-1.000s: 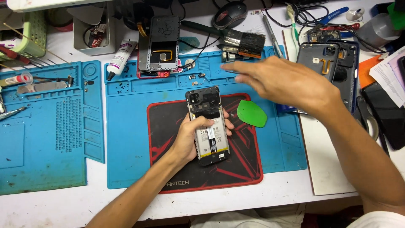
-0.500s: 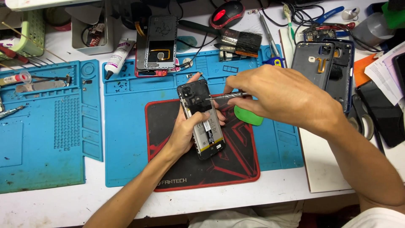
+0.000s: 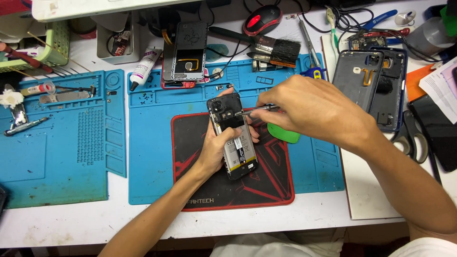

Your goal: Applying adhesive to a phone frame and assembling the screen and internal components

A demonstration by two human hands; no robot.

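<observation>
Two hands: bare-backed phone (image 3: 233, 135), slim metal tool (image 3: 254, 111).

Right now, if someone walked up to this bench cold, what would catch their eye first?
The opened black smartphone with its back cover off at the centre, gripped by the left hand over the black and red mat. The right hand brings a thin metal tool to its upper part. Behind, a red-lit computer mouse stands out at the table's far edge.
</observation>
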